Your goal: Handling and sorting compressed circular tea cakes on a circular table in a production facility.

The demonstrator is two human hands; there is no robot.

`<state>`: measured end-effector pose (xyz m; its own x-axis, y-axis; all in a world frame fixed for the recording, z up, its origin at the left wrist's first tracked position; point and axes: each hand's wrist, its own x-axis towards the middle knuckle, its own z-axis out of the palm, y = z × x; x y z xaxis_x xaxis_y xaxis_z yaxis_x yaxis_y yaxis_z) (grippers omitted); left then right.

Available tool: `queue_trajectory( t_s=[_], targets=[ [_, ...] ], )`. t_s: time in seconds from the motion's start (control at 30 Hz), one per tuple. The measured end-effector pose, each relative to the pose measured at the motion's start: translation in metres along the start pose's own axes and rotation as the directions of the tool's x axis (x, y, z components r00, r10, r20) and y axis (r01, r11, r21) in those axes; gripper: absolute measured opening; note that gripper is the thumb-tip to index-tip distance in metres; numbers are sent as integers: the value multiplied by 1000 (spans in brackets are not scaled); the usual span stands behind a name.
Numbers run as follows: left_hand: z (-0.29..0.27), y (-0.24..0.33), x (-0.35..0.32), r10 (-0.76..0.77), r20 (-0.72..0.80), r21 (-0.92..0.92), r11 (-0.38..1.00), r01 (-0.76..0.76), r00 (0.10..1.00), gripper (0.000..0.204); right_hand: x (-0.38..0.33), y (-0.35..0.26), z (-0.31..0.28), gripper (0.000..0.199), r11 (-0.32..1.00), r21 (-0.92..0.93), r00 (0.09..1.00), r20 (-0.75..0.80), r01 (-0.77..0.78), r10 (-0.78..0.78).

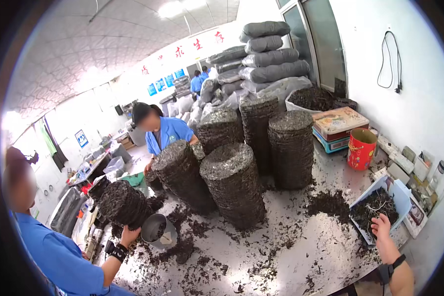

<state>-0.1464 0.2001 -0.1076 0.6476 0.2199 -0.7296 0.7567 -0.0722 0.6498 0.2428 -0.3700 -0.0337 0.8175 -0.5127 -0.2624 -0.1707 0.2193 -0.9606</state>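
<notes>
At the right side of the table, my right hand (381,227) reaches into a light blue plastic basket (402,196), with a dark band on its wrist. Its fingers are bent and slightly apart at the near edge of a pile of dark, shrivelled strips (372,206) that look like dried black fungus. Among the strips, pale thin strands lie close to the fingertips. Nothing held shows plainly between the fingers. My left hand is out of view.
Several tall dark cylinders (232,187) of pressed strips stand mid-table. A red bucket (362,150) and stacked boxes (339,123) stand behind the basket. At left, a co-worker's hand (129,236) touches a tilted cylinder (125,203) beside a grey bucket (159,232). Loose flakes (330,204) litter the table.
</notes>
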Motion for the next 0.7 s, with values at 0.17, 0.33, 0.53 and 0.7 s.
queue_trajectory(
  t_s=[0.17,0.33,0.53,0.7],
  targets=[
    [83,13,-39,-12,115,336,941,-28,993,30,-20,6,-12,22,996,58,977,208,-67,54],
    [71,80,-68,164,261,553,782,-287,951,33,-31,14,32,31,985,-127,892,424,-115,159],
    [79,169,-67,430,165,449,768,-456,887,32,-79,66,67,29,905,-374,607,677,-205,417],
    [92,244,-36,492,184,415,746,-521,851,35,-108,53,100,26,886,-462,552,729,-38,404]
  ],
)
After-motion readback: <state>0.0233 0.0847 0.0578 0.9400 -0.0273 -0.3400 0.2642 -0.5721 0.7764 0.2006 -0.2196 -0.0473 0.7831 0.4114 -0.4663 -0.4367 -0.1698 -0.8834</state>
